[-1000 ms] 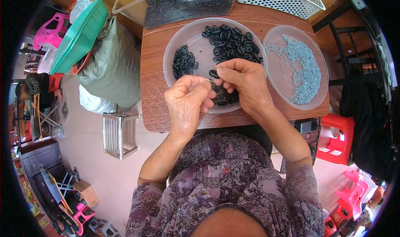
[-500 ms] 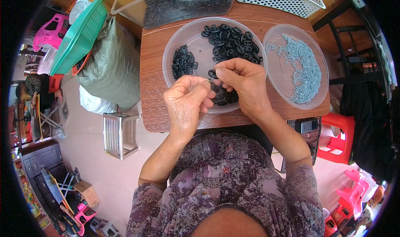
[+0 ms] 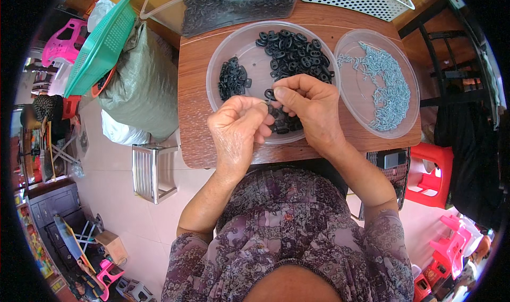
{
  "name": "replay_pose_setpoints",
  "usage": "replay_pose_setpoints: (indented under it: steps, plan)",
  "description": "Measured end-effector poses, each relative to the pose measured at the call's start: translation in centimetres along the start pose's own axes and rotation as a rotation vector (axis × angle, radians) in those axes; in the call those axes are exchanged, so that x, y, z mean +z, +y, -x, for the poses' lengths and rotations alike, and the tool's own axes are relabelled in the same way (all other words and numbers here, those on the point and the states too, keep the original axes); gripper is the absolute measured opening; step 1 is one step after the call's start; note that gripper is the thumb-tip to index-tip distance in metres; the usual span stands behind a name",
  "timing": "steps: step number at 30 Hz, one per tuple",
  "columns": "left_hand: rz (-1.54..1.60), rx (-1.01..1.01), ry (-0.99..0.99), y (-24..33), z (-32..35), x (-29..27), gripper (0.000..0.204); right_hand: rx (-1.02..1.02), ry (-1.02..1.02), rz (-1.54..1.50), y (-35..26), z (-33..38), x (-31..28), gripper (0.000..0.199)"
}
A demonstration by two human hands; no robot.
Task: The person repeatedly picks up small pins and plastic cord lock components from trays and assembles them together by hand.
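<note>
Over the near side of a round clear tub (image 3: 214, 73), my right hand (image 3: 314, 108) pinches a small black oval plastic piece (image 3: 270, 95) between thumb and fingers. My left hand (image 3: 237, 126) is closed close beside it, fingertips meeting the piece around a tiny silvery screw, mostly covered by the fingers. Inside the tub, a large heap of black oval two-holed pieces (image 3: 297, 52) lies at the right. A smaller pile of flatter black pieces (image 3: 231, 78) sits at the left. More black pieces show below my fingertips. Many silvery screws (image 3: 393, 95) are spread on a round clear lid (image 3: 355, 116).
The wooden table (image 3: 194, 100) carries a clear bin (image 3: 239, 15) of black parts and a white perforated basket (image 3: 356, 2) at the back. Left stand a stuffed sack (image 3: 141, 84), a green basket (image 3: 101, 47) and a metal stool (image 3: 151, 169). A red stool (image 3: 433, 193) is at right.
Both hands stay nearly in place, fingertips still together at the black piece. The piece looks slightly turned; the view has shifted a little.
</note>
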State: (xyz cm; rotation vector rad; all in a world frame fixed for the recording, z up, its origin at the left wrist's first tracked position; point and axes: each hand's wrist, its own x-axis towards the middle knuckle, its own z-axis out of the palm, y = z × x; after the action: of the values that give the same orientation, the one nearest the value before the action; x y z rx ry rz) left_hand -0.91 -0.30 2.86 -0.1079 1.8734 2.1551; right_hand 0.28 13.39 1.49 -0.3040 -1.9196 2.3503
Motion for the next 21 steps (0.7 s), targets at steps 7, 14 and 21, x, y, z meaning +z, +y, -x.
replay_pose_setpoints:
  steps: [7,14,21]
  plan:
    - [0.01,0.004,0.006,0.0,0.1,0.1,0.008,-0.154,0.05,0.12,0.5,0.5,0.5,0.009]
    - [0.028,-0.007,0.004,0.0,0.0,0.0,0.008,-0.331,0.081,0.272,1.1,0.8,0.5,0.008]
    - [0.094,0.041,-0.046,-0.4,0.0,0.1,0.008,-0.409,0.073,0.283,1.2,0.7,0.3,0.009]
